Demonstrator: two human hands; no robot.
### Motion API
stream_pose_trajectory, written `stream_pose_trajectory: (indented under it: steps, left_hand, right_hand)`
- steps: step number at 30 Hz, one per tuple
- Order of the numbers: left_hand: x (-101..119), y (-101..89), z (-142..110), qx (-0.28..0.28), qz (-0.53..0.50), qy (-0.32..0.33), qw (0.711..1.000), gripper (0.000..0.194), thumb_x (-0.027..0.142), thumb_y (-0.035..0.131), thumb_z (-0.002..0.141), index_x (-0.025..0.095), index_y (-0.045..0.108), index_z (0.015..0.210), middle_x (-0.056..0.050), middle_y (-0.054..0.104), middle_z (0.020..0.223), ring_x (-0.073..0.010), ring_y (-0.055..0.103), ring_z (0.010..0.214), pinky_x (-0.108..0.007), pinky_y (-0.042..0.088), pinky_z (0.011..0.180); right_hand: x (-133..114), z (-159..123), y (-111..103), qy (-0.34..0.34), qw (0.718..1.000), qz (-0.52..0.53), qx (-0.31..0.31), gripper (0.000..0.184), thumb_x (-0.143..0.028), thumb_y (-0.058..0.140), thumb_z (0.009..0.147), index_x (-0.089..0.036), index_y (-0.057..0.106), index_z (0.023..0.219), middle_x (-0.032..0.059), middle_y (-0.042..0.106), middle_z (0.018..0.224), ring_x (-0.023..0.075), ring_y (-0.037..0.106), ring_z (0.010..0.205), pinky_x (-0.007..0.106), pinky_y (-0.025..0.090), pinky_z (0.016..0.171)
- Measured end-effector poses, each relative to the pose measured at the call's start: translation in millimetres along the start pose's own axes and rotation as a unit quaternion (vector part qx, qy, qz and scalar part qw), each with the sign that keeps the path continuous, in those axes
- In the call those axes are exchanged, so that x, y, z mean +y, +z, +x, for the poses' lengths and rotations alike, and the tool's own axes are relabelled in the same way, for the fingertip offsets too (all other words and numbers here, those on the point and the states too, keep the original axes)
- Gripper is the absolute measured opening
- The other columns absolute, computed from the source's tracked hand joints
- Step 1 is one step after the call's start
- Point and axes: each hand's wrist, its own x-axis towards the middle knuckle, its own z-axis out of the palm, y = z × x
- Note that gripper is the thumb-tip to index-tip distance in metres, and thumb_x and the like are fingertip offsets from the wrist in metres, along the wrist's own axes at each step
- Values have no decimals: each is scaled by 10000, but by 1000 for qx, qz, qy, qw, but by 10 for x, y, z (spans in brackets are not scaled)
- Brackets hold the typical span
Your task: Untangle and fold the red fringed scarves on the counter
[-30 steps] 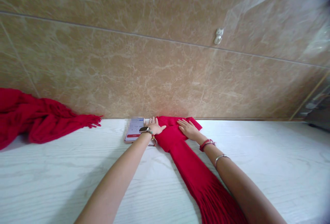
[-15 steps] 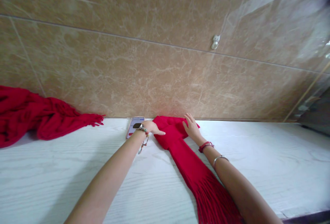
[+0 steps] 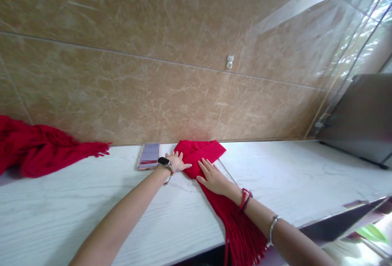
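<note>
A red fringed scarf (image 3: 211,151) lies folded across itself at the back of the white wood-grain surface, by the wall. Its tail runs toward me under my right forearm, and the fringe hangs over the front edge. My left hand (image 3: 177,162) rests on the left side of the fold, fingers spread. On the lower part of the fold, my right hand (image 3: 214,178) lies flat with its fingers stretched out. Neither hand grips the cloth. Just left of my left hand is a phone (image 3: 149,155) with its screen lit.
Another red fringed scarf (image 3: 55,147) lies bunched at the far left against the brown marbled wall (image 3: 122,94). A small white cat-shaped hook (image 3: 229,61) is on the wall. At the right end stands a dark grey boxy object (image 3: 361,119). The white surface (image 3: 275,176) ends at a front edge.
My right hand has moved from the fold's far right edge down and left onto its lower part. The view has shifted to the right, showing more of the grey object.
</note>
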Motion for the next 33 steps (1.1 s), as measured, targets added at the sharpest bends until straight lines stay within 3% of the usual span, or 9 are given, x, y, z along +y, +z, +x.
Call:
stream_pose_trajectory:
  steps: [3, 6, 12, 17, 27, 30, 33]
  left_hand:
    - [234, 74, -3, -80, 18, -31, 996, 682, 603, 398, 805, 144, 381, 1308, -213, 318, 1375, -349, 302, 1256, -533, 274, 975]
    - [463, 161, 80, -118, 14, -45, 992, 873, 713, 259, 756, 112, 231, 1388, -216, 139, 1435, -359, 141, 1315, -531, 184, 1015]
    - [753, 371, 408, -111, -15, -29, 993, 906, 744, 207, 725, 139, 199, 1399, -184, 105, 1452, -351, 99, 1325, -543, 145, 1022]
    - [837, 553, 643, -87, -45, -35, 995, 863, 740, 197, 727, 205, 183, 1404, -132, 61, 1469, -350, 76, 1328, -574, 108, 1016]
    - [836, 596, 594, 2, -37, -25, 999, 727, 647, 160, 813, 206, 245, 1384, -133, 183, 1452, -318, 192, 1312, -543, 151, 1020]
    - [804, 577, 486, 27, -34, -24, 999, 699, 590, 201, 847, 139, 254, 1378, -175, 238, 1425, -309, 261, 1287, -490, 208, 1021]
    - [738, 526, 267, 37, -20, -6, 999, 565, 437, 260, 890, 105, 314, 1344, -170, 326, 1386, -283, 286, 1278, -453, 240, 1021]
  right_hand:
    - [240, -107, -52, 8, 1000, -10, -6, 607, -456, 354, 868, -104, 308, 1360, 169, 275, 1416, 297, 223, 1305, 469, 261, 1026]
    - [514, -184, -85, 14, 1000, -17, -18, 622, -492, 308, 876, -116, 282, 1371, 164, 262, 1422, 287, 210, 1311, 480, 246, 1028]
    - [991, -242, -136, 22, 999, -21, -45, 635, -521, 270, 879, -137, 247, 1384, 152, 230, 1436, 252, 163, 1327, 481, 213, 1041]
    - [1192, -197, -148, 72, 994, 28, -79, 684, -566, 224, 868, -144, 176, 1403, 129, 142, 1462, 251, 106, 1336, 488, 167, 1054]
    - [1219, -164, -137, 86, 994, 11, -63, 642, -517, 257, 884, -130, 213, 1394, 149, 170, 1454, 281, 134, 1330, 512, 206, 1035]
    - [1024, -223, -193, 84, 995, -31, -36, 613, -477, 296, 887, -101, 277, 1371, 169, 219, 1437, 297, 157, 1323, 499, 224, 1034]
    - [700, -234, -251, 37, 998, -56, -21, 572, -436, 319, 891, -82, 341, 1339, 172, 272, 1418, 297, 186, 1317, 477, 227, 1041]
